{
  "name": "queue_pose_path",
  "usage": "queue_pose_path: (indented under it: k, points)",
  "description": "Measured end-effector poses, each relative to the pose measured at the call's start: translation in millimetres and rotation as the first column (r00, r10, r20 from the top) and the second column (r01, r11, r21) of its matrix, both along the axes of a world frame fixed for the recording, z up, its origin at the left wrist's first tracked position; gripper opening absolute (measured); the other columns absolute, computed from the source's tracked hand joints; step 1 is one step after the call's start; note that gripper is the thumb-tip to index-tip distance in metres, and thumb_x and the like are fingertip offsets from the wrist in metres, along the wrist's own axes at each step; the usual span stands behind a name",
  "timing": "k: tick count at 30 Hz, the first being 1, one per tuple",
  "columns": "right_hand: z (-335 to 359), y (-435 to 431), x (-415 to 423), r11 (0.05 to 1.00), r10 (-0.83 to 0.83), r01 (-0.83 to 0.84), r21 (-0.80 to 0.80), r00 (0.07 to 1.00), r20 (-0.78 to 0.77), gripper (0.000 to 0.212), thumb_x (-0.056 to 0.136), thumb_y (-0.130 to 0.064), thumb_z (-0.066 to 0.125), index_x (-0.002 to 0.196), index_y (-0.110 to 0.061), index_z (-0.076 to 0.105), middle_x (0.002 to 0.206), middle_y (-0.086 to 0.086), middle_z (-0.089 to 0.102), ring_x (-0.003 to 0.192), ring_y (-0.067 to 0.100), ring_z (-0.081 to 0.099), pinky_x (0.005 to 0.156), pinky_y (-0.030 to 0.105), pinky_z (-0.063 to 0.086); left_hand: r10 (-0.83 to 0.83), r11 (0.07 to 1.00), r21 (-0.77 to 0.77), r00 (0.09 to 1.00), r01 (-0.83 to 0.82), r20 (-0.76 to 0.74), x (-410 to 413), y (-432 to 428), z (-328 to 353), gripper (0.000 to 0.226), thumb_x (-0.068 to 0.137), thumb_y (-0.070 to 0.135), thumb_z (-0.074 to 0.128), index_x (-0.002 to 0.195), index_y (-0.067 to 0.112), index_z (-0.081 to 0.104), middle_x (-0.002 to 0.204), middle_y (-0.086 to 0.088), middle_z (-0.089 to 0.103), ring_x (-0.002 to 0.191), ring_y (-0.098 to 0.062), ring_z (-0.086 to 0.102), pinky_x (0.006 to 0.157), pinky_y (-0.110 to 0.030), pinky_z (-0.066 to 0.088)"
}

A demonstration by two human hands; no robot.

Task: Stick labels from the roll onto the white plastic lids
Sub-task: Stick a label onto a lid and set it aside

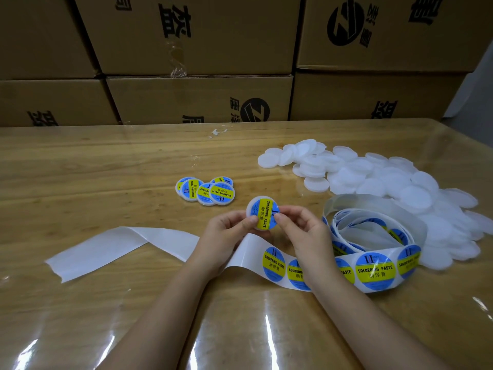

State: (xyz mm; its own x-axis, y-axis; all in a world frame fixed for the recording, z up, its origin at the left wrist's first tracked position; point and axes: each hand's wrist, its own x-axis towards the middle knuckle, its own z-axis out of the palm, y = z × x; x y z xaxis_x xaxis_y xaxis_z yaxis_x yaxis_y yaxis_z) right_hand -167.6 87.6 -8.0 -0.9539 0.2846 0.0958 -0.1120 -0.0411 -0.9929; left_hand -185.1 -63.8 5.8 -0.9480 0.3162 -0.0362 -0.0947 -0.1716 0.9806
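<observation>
Just this side of the held lid (pixel 250 208), the label strip (pixel 373 268) lies across the bench (pixel 80 169) beneath my wrists. Its bare backing paper (pixel 106 247) trails away to the lid's left, and the loose roll (pixel 373 228) is coiled to the lid's right.

At the lid itself, my left hand (pixel 226 227) and right hand (pixel 300 224) each have a narrow grip on it, thumbs on the face from opposite sides and fingers behind. The disc is raised off the bench and tilted toward me. A blue and yellow label (pixel 266 212) covers most of its face, with a white margin showing at the left rim.

I judge the lid to be very light, thin and fairly stiff, with a smooth rim that could slip from a loose pinch. Opposite edges are the place to hold it, leaving the face free for pressing. The label looks thin, limp and sticky, so it could crease if rubbed unevenly; working from the middle outward seems wise.

Just beyond the lid and a little left sits a small cluster of finished lids (pixel 206 192). Beyond the lid to the right spreads the heap of blank white lids (pixel 386 180), and farthest behind it stand cardboard boxes (pixel 200 97).
</observation>
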Motion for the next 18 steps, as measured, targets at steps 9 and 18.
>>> queue_pose_path:
  k: [9, 18]
  points:
    - [-1.2, 0.0, -0.5, 0.999, -0.014, 0.014, 0.030, 1.000, -0.006, 0.009, 0.084, -0.018, 0.069, 0.086, -0.027, 0.068, 0.082, -0.010, 0.071, 0.077, 0.006, 0.064, 0.063, 0.012, 0.049, 0.001, 1.000, -0.028, 0.999, -0.002, -0.035, 1.6, 2.0, -0.9, 0.018, 0.076, 0.028, 0.064, 0.083, 0.015, 0.075, 0.086, -0.014, 0.074, 0.082, -0.023, 0.072, 0.066, -0.026, 0.056]
    - [-6.4, -0.3, -2.7, 0.995, -0.039, 0.038, 0.096, 0.999, 0.005, 0.010, 0.085, -0.018, 0.068, 0.086, -0.027, 0.065, 0.081, -0.007, 0.070, 0.075, 0.008, 0.062, 0.067, 0.021, 0.052, -0.001, 0.998, -0.055, 0.995, -0.004, -0.096, 0.0, 2.6, -5.6, 0.015, 0.076, 0.026, 0.067, 0.084, 0.017, 0.075, 0.087, -0.011, 0.074, 0.085, -0.022, 0.071, 0.071, -0.028, 0.057]
